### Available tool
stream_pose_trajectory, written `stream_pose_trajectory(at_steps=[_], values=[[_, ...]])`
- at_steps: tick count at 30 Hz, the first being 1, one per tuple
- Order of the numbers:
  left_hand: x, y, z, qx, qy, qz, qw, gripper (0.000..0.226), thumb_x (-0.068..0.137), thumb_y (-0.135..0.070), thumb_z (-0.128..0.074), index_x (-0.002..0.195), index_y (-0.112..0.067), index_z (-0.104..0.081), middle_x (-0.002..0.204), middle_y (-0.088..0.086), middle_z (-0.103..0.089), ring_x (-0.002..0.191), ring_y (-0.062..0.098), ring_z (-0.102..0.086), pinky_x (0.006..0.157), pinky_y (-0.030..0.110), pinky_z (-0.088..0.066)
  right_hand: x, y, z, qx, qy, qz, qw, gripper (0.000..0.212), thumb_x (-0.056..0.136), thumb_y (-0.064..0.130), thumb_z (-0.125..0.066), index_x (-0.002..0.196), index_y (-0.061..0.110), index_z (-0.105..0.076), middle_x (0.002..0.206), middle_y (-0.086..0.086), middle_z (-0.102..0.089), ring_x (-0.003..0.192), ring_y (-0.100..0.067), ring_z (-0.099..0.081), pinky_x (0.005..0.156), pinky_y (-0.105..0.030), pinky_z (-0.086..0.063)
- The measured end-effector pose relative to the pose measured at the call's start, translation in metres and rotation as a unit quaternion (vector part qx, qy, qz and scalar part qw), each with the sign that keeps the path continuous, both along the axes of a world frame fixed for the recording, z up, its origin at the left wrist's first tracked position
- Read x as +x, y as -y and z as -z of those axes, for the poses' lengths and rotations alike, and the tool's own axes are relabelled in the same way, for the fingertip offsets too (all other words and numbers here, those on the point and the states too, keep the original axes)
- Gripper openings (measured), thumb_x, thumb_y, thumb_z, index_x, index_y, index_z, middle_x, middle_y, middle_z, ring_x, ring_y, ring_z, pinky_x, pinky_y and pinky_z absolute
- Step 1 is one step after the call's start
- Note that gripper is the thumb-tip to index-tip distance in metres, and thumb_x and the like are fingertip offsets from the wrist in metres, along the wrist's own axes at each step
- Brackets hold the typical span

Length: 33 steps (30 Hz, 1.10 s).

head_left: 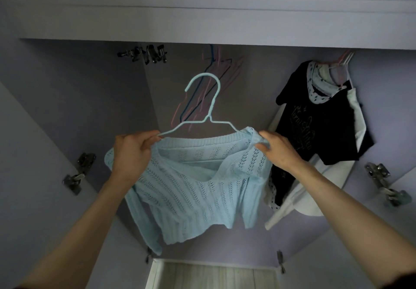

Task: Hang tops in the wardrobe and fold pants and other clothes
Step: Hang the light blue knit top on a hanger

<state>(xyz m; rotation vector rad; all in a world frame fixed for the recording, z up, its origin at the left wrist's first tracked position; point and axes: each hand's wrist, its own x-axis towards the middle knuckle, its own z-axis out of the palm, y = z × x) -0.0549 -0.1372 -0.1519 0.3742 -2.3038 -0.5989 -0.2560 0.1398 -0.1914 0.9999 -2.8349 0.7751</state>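
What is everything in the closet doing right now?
blue sweater: half on its hanger, held up, not hung yet
blue hanger: hook free in the air
left hand: pinching the sweater's neckline
right hand: gripping the sweater's shoulder
black top: hanging
empty hangers: hanging, bare

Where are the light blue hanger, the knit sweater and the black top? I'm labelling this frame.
light blue hanger (215, 99): head view, on the hook's stem.
knit sweater (198, 198): head view, on its front panel.
black top (315, 129): head view, on its printed chest.
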Motion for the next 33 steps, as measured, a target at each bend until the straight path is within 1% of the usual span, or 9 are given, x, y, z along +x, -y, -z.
stream_pose_trajectory(at_steps=[3, 6, 9, 14, 17, 20, 24, 30, 33], values=[[0.0, 0.004, -0.003, 0.057, -0.004, -0.006, 0.998, 0.016, 0.084, 0.0, -0.064, 0.098, 0.0, -0.072, 0.093, -0.003, -0.066, 0.084, 0.009, -0.059, 0.072, -0.011, -0.029, -0.004, 0.004, -0.003, -0.127, 0.038, 0.017, 0.991, 0.004, 0.092, 0.016, -0.057, 0.094, 0.015, -0.062, 0.083, -0.002, -0.063, 0.069, -0.018, -0.056, 0.065, -0.029, -0.041], [0.001, 0.011, 0.0, 0.107, -0.009, -0.037, 0.993, 0.017, 0.086, -0.005, -0.063, 0.101, -0.005, -0.073, 0.092, -0.009, -0.064, 0.085, 0.009, -0.06, 0.073, -0.005, -0.035, -0.005, -0.001, -0.003, -0.255, 0.138, 0.059, 0.955, 0.041, 0.088, 0.025, -0.065, 0.125, 0.015, -0.053, 0.109, 0.005, -0.059, 0.099, -0.01, -0.056, 0.085, -0.023, -0.043], [0.001, 0.015, 0.001, 0.162, -0.016, -0.06, 0.985, 0.019, 0.088, -0.012, -0.063, 0.105, -0.013, -0.072, 0.091, -0.012, -0.066, 0.082, 0.003, -0.06, 0.07, 0.001, -0.04, 0.003, -0.009, 0.008, -0.29, 0.274, 0.047, 0.916, 0.062, 0.082, 0.015, -0.071, 0.136, 0.019, -0.039, 0.111, 0.006, -0.059, 0.098, -0.004, -0.058, 0.078, -0.015, -0.047], [-0.005, 0.014, 0.001, 0.187, -0.004, -0.055, 0.981, 0.018, 0.089, -0.015, -0.062, 0.104, -0.018, -0.071, 0.087, -0.009, -0.067, 0.075, 0.012, -0.061, 0.066, 0.014, -0.046, 0.004, -0.011, 0.022, -0.322, 0.32, 0.124, 0.882, 0.021, 0.091, 0.012, -0.06, 0.109, 0.002, -0.063, 0.11, -0.017, -0.066, 0.089, -0.02, -0.063, 0.079, -0.029, -0.052], [-0.005, 0.014, 0.002, 0.149, 0.014, -0.062, 0.987, 0.019, 0.091, -0.015, -0.06, 0.106, -0.013, -0.072, 0.09, -0.003, -0.069, 0.079, 0.012, -0.062, 0.072, 0.02, -0.047, -0.001, -0.018, 0.022, -0.341, 0.299, 0.148, 0.879, 0.02, 0.094, 0.017, -0.055, 0.104, 0.004, -0.065, 0.096, -0.012, -0.068, 0.075, -0.014, -0.064, 0.064, -0.021, -0.053], [-0.006, 0.013, 0.001, 0.101, 0.039, -0.049, 0.993, 0.02, 0.093, -0.013, -0.056, 0.107, -0.009, -0.071, 0.092, 0.0, -0.069, 0.098, 0.029, -0.06, 0.092, 0.04, -0.048, -0.01, -0.023, 0.018, -0.36, 0.285, 0.158, 0.874, 0.019, 0.096, 0.019, -0.051, 0.109, 0.01, -0.063, 0.104, -0.012, -0.066, 0.089, -0.023, -0.064, 0.077, -0.031, -0.052], [-0.008, 0.016, 0.001, 0.049, 0.061, -0.039, 0.996, 0.021, 0.094, -0.007, -0.053, 0.106, -0.006, -0.07, 0.1, 0.007, -0.071, 0.102, 0.041, -0.057, 0.092, 0.047, -0.046, -0.018, -0.026, 0.018, -0.431, 0.338, 0.195, 0.813, 0.024, 0.098, 0.019, -0.048, 0.119, 0.012, -0.059, 0.114, -0.011, -0.064, 0.099, -0.025, -0.063, 0.088, -0.041, -0.051], [-0.004, 0.024, 0.007, -0.033, 0.079, -0.053, 0.995, 0.021, 0.092, -0.001, -0.053, 0.097, -0.006, -0.072, 0.094, 0.01, -0.071, 0.094, 0.041, -0.056, 0.089, 0.032, -0.029, -0.021, -0.035, 0.018, -0.281, 0.138, 0.177, 0.933, 0.025, 0.099, 0.017, -0.044, 0.117, 0.005, -0.056, 0.108, -0.006, -0.06, 0.1, -0.02, -0.055, 0.084, -0.027, -0.039], [-0.005, 0.02, 0.004, -0.07, 0.038, -0.048, 0.996, 0.02, 0.088, 0.006, -0.056, 0.095, -0.003, -0.072, 0.091, 0.014, -0.072, 0.083, 0.038, -0.061, 0.087, 0.037, -0.029, -0.016, -0.041, 0.025, -0.234, 0.117, 0.137, 0.956, 0.026, 0.099, 0.015, -0.045, 0.121, 0.005, -0.054, 0.106, -0.004, -0.059, 0.099, -0.018, -0.054, 0.084, -0.027, -0.039]])
